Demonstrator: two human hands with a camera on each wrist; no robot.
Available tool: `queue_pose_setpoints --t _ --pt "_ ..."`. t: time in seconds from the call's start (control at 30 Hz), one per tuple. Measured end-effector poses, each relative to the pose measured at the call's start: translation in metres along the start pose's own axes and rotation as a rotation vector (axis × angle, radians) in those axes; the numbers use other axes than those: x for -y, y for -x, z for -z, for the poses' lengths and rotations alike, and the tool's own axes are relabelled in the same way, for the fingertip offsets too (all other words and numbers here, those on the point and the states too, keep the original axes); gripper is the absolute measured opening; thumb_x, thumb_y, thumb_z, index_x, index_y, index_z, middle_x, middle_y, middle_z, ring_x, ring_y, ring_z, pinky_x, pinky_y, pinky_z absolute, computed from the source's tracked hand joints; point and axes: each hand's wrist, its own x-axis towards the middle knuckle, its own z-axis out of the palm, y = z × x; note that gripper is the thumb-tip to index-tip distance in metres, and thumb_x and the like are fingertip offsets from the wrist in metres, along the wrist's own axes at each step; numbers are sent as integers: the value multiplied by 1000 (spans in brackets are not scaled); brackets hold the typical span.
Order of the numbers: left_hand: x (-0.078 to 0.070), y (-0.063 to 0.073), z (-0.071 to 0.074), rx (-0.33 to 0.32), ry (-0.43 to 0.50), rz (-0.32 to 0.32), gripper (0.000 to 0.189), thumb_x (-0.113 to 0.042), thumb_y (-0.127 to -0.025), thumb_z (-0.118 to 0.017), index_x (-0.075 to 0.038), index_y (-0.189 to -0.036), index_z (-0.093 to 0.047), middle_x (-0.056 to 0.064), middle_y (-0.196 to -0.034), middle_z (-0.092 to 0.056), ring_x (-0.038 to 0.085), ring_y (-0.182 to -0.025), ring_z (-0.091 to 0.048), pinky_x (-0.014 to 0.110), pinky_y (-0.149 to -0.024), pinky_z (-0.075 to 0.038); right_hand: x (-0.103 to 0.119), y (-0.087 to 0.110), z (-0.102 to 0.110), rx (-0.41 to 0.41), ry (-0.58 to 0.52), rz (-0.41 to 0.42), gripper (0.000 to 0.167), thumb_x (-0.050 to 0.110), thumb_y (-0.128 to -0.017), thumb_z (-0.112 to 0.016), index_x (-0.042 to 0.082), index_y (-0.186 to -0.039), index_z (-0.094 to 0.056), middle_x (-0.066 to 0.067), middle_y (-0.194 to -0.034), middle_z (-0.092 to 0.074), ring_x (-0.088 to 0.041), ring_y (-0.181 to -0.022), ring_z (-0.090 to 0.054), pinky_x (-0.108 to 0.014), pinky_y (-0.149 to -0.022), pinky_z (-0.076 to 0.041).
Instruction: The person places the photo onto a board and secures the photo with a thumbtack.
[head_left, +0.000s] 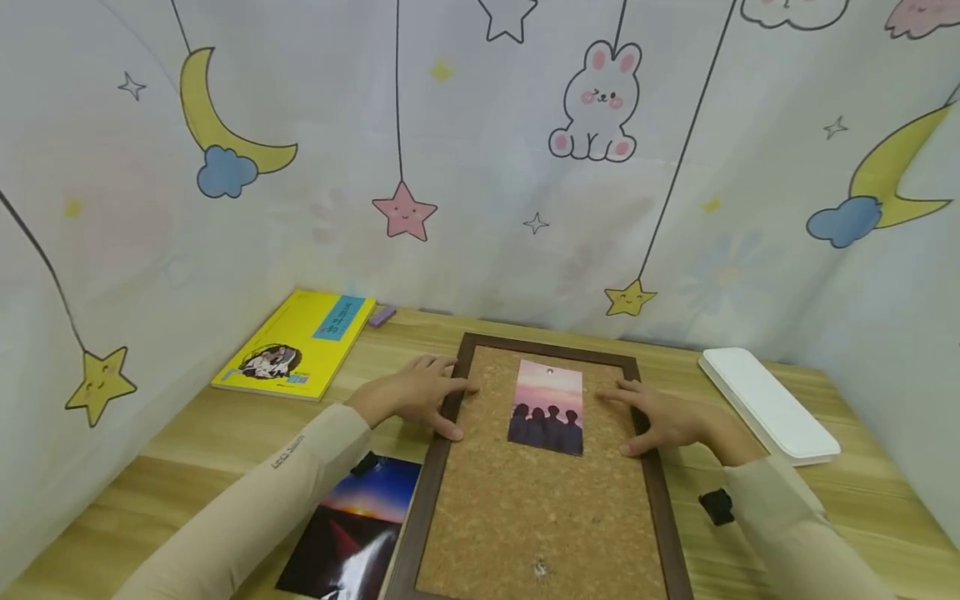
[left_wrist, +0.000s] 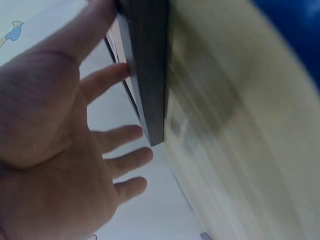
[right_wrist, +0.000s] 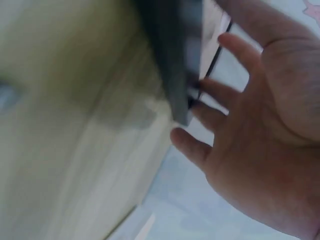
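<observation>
A corkboard (head_left: pixel 540 508) in a dark brown frame lies flat on the wooden table. On its upper half is a photo (head_left: pixel 549 408) of several silhouetted people under a pink sky, with a small pin (head_left: pixel 551 371) at its top edge. My left hand (head_left: pixel 420 392) rests on the board's left side, thumb and fingers spread over the frame. Across from it, my right hand (head_left: pixel 663 417) touches the right side, fingers extended. In the left wrist view the left fingertips meet the dark frame edge (left_wrist: pixel 147 75); in the right wrist view the right fingers are loosely spread beside it.
Partly under the frame's left side, glossy sunset pictures (head_left: pixel 360 525) lie on the table. A yellow book (head_left: pixel 292 350) and a small purple block (head_left: pixel 382 317) are at the back left. To the right is a white oblong case (head_left: pixel 765 404). A patterned curtain (head_left: pixel 480 167) hangs behind the table.
</observation>
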Motion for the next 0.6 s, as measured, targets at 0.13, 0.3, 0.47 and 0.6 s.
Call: queue_pose_setpoints --t 0.13,0.3,0.47,0.6 --pt "10 22 -9 22 61 -130 97 -60 -81 -75 -24 -159 -30 24 -163 -11 49 -147 -13 67 -113 -14 -2 30 -8 52 -151 5 100 39 -86 -79 4 -159 -20 -35 -159 5 -61 -142 -1 -78 -100 -23" --pt "17 43 -19 47 196 -216 106 -60 -80 -76 -30 -161 -15 22 -164 -4 51 -146 -10 76 -107 -12 -8 62 -22 46 -207 32 106 39 -82 -82 9 -160 -17 -34 -159 10 -63 -141 -2 -79 -98 -23" --pt "27 67 -27 -2 242 -195 112 -62 -80 -75 -29 -162 -6 24 -163 -9 50 -147 -13 77 -107 -8 -18 85 -34 -31 -199 60 109 39 -79 -85 14 -161 -18 -37 -158 2 -63 -140 -10 -78 -97 -27" --pt "34 87 -32 -34 227 -143 109 -63 -80 -74 -24 -162 -12 28 -158 -21 58 -141 -21 78 -100 -23 -25 106 -36 -117 -114 37 96 43 -82 -81 7 -156 -30 -32 -159 -18 -56 -139 -25 -57 -105 -36"
